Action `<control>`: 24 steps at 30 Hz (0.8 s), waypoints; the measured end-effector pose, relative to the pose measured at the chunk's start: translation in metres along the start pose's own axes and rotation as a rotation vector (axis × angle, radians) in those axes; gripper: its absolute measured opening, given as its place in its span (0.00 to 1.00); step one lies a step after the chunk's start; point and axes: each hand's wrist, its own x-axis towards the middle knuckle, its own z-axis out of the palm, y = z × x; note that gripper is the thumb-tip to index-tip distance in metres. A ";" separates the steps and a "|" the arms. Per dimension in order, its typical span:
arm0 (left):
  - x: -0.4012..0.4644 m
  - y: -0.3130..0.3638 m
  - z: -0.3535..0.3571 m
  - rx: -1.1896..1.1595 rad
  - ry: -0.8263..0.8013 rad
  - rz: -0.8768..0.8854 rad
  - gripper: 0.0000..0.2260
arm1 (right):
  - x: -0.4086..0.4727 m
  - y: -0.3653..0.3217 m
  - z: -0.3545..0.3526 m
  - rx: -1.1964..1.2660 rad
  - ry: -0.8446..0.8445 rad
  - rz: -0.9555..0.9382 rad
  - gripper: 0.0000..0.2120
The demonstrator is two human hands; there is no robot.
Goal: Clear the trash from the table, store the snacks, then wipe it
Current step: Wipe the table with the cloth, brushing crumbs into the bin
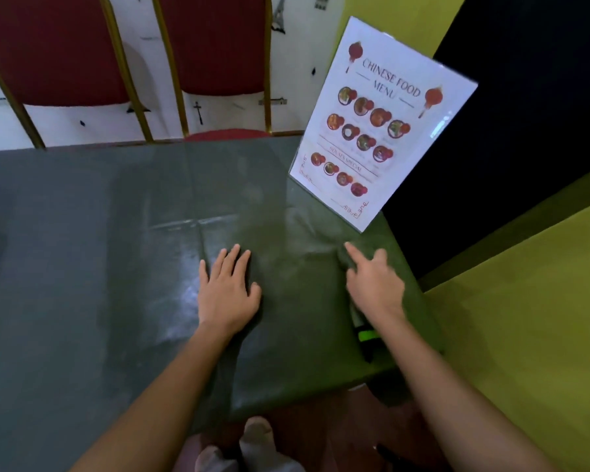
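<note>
Feet planted at the near edge, brace with left hand flat, fingers spread, on the streaked table, then sweep right hand, forefinger out over what looks like a dark cloth near the right edge, grip too blurred to tell, in overlapping strokes short of the menu stand.

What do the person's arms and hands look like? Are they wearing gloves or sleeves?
No gloves and no sleeves show. Both forearms are bare right down to the bottom of the picture. The left hand and the right hand are bare too, with no rings, watch or bracelets that I can see. The right hand looks a bit blurry, so tiny things on it might be missed.
</note>
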 end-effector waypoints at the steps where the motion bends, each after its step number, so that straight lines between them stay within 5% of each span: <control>1: 0.002 0.001 -0.002 -0.008 0.042 -0.017 0.25 | -0.002 -0.019 0.003 0.014 -0.018 -0.077 0.24; 5: 0.030 0.005 -0.006 -0.034 0.144 -0.068 0.23 | 0.021 -0.101 0.014 0.054 -0.036 -0.334 0.24; 10: 0.060 -0.004 0.007 0.004 0.037 -0.069 0.26 | 0.091 -0.133 0.010 0.051 0.031 -0.276 0.24; 16: 0.055 -0.004 0.014 0.017 0.034 -0.071 0.27 | 0.102 -0.105 0.010 -0.022 0.010 -0.307 0.24; 24: 0.054 -0.004 0.011 0.053 0.010 -0.081 0.28 | 0.014 0.020 0.000 -0.152 -0.076 -0.097 0.26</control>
